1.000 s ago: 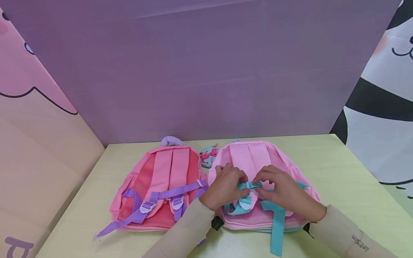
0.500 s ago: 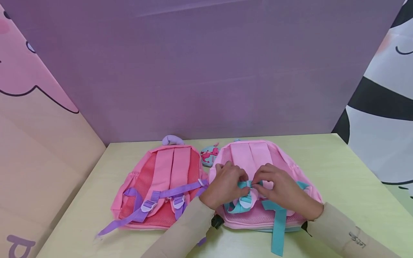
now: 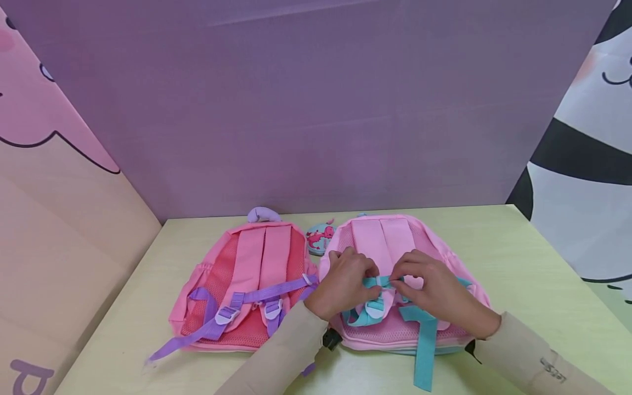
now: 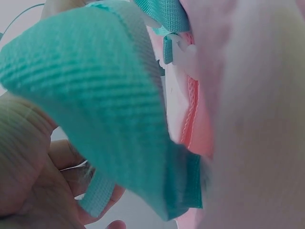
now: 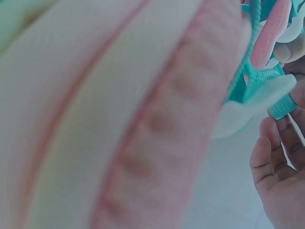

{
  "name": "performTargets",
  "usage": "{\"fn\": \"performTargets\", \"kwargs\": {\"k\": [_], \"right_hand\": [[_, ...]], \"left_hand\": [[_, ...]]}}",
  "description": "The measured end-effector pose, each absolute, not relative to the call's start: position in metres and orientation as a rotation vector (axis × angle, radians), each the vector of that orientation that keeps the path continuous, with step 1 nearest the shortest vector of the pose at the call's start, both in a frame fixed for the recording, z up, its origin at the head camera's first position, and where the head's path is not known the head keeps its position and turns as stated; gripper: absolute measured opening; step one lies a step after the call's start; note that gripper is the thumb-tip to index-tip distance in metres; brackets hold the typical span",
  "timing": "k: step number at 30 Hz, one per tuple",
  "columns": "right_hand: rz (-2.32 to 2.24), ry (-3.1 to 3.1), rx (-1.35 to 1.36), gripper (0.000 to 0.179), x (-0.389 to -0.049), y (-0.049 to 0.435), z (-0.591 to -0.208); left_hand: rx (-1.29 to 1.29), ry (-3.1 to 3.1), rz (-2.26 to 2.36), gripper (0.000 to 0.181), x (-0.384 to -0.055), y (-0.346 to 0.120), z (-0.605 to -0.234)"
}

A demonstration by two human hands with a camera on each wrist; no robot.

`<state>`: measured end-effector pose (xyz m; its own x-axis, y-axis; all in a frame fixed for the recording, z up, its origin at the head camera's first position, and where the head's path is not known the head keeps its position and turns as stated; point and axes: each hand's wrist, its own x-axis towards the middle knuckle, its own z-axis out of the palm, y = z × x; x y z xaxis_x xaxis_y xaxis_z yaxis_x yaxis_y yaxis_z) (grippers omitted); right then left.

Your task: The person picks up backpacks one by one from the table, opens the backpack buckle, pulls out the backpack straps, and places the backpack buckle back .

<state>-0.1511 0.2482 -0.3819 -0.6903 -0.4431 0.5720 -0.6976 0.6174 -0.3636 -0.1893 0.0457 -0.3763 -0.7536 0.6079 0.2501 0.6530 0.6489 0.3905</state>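
A light pink backpack lies back side up on the table at right, its teal webbing straps loose at the lower end. My left hand holds a teal strap just left of a small white strap buckle. From the right, the thumb and forefinger of my right hand pinch the end of that strap beside the buckle. A white adjuster buckle hangs just below. In the left wrist view a wide loop of teal strap crosses the palm; the pinching fingertips are partly hidden.
A coral-pink backpack with purple straps lies left, touching or close to the first. Behind them sits a small teal pouch with a red print. A purple panel rises at the table's back edge.
My right thumb and forefinger have come together on the teal strap end and shifted slightly right of the white buckle. The left hand has stayed nearly still.
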Motion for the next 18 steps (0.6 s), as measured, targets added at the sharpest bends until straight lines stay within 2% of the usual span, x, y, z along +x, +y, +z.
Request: {"fn": "performTargets", "kwargs": {"k": [18], "right_hand": [[0.847, -2.478, 0.879, 0.029, -0.1478, 0.2504, -0.3826]], "left_hand": [[-1.071, -2.774, -0.711, 0.023, -0.1899, 0.0452, -0.3775]]}}
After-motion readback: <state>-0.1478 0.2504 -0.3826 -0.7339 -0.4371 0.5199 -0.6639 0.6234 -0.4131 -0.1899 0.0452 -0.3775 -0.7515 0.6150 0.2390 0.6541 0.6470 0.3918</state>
